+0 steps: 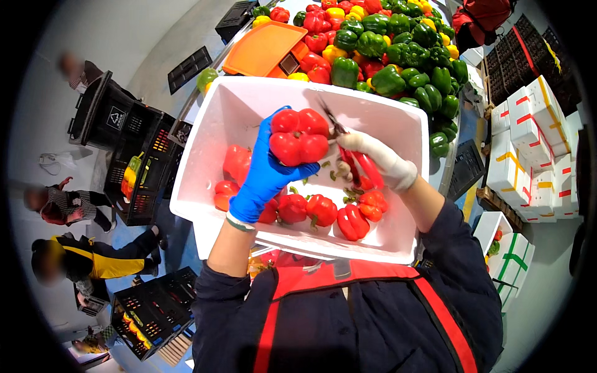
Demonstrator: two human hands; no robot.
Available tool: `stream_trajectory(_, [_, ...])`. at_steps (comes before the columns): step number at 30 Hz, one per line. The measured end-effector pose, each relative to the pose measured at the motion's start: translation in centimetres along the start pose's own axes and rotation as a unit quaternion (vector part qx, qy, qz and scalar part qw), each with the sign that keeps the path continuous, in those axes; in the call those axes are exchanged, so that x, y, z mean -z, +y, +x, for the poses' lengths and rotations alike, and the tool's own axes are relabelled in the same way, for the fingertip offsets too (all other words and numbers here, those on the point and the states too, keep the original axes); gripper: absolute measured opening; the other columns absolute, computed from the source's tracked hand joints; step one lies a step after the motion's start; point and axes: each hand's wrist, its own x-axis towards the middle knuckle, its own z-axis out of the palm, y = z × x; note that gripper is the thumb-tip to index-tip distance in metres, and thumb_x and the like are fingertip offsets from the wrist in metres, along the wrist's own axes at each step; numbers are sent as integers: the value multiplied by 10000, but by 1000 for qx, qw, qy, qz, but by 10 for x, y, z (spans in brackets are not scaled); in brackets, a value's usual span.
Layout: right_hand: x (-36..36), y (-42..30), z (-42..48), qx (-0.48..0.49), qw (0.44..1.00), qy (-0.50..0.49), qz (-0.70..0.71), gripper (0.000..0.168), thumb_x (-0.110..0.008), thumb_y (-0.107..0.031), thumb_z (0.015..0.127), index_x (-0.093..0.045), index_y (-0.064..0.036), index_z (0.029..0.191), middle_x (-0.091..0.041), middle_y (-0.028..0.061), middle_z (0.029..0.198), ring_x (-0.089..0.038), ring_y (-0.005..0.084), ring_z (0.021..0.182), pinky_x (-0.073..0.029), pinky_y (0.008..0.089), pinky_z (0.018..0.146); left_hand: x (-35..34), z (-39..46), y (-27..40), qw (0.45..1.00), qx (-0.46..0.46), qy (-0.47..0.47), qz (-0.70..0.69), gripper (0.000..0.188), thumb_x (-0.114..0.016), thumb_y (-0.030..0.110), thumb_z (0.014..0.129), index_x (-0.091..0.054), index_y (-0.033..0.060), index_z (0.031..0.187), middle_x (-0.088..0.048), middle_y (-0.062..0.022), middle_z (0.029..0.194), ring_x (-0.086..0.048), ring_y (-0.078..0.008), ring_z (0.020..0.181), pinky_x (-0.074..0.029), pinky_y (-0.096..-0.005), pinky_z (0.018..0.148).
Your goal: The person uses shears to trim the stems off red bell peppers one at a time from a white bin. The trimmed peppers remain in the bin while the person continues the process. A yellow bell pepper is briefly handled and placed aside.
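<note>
A large red bell pepper rests in my left hand, which wears a blue glove, its blossom or stem end turned up. Just right of it, my right hand, in a whitish glove, grips red-handled pruning shears with the blades pointing up and left. Both hands are over a white foam box. Inside the box lie several red bell peppers along the near side and left, with cut green stem pieces scattered on its floor.
Beyond the box, green bell peppers with red and yellow ones cover a table. An orange plastic tray lies at its left. Black crates and several people are at left; foam boxes are stacked at right.
</note>
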Motion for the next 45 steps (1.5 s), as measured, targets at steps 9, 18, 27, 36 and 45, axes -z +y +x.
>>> stream_trajectory(9, [-9,-6,-9,127,920,138,-345,562,-713,-203,820,-509,0,1303,-608,99,952,-596,147,882,-506,314,817,24,0,-4,840,208,22,-501,660,-635,440,930,-399,152,1475,-538,-137,1369,-534,-382,1253,-445,-563,1053])
stream_trajectory(18, [-20,8,-4,228,791,111,-557,628,-734,-221,714,-528,-10,1269,-587,164,1063,-627,321,970,-512,394,869,36,3,-9,750,229,180,-593,552,-604,459,950,-496,130,1381,-544,-156,1367,-536,-371,1244,-472,-557,1023])
stream_trajectory(27, [-30,15,1,290,629,126,-710,651,-763,-247,687,-530,-33,1255,-553,145,964,-594,325,859,-493,429,749,39,-1,-27,778,230,102,-576,583,-518,481,993,-466,84,1416,-521,-173,1396,-528,-361,1264,-444,-573,1048])
stream_trajectory(36, [-29,18,4,269,597,138,-743,659,-774,-285,694,-523,-22,1245,-564,129,966,-597,309,864,-476,418,747,23,-1,-19,798,250,120,-535,612,-521,505,988,-453,82,1425,-507,-166,1412,-516,-352,1279,-423,-575,1081])
stream_trajectory(45, [-26,23,6,233,600,139,-752,532,-762,-292,768,-521,-38,1169,-596,131,925,-628,315,862,-506,422,736,19,-1,-22,783,277,118,-544,645,-545,513,979,-435,61,1426,-483,-174,1427,-496,-365,1294,-408,-598,1092])
